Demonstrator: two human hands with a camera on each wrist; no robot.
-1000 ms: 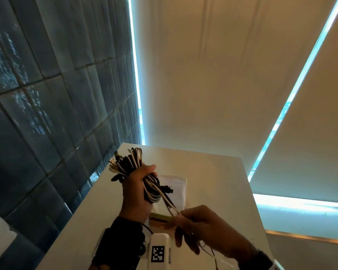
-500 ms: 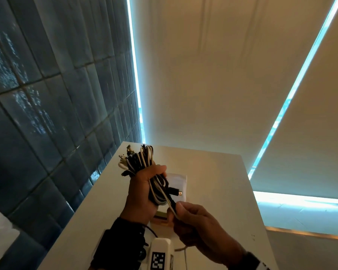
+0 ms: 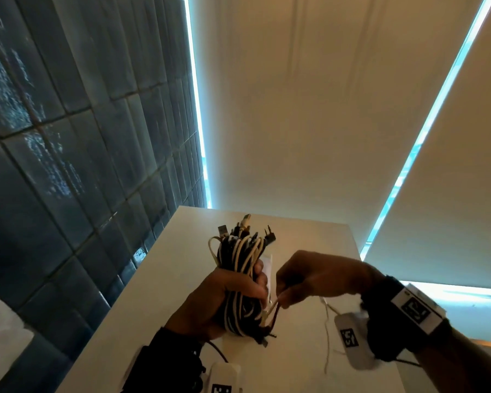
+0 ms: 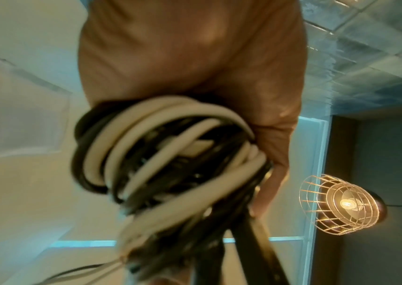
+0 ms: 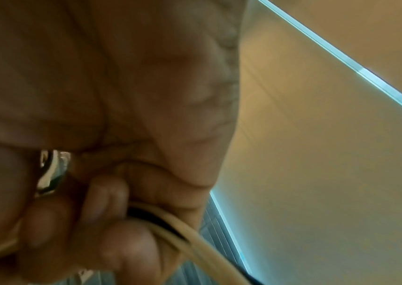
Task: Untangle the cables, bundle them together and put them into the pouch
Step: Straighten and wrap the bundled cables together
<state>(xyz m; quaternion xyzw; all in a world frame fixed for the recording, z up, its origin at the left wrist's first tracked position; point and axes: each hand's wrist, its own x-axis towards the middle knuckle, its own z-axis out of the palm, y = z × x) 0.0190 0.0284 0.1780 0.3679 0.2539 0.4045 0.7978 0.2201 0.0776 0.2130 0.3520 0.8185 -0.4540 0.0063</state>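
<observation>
The cable bundle — black and cream cords coiled into one upright hank — is held above the near middle of the white surface. Plug ends stick out of its top, toward the far side; more connector ends hang from its bottom. In the left wrist view the coils fill the frame, looped cream over black, somewhat blurred.

The left hand grips the bundle round its middle, fingers curled over the cords. The right hand is just right of the bundle, thumb and fingertips pinching loose cable ends at the bundle's lower right. The right wrist view shows curled fingers closed on a cream cord; a black one lies beside it.

The pouch — pale, flat — shows only as a narrow strip between the two hands, behind the bundle; whether it lies flat on the surface cannot be told from this view.

A dark tiled wall stands to the left. Beige blinds with bright gaps at the edges fill the far side. A caged lamp appears in the left wrist view.
</observation>
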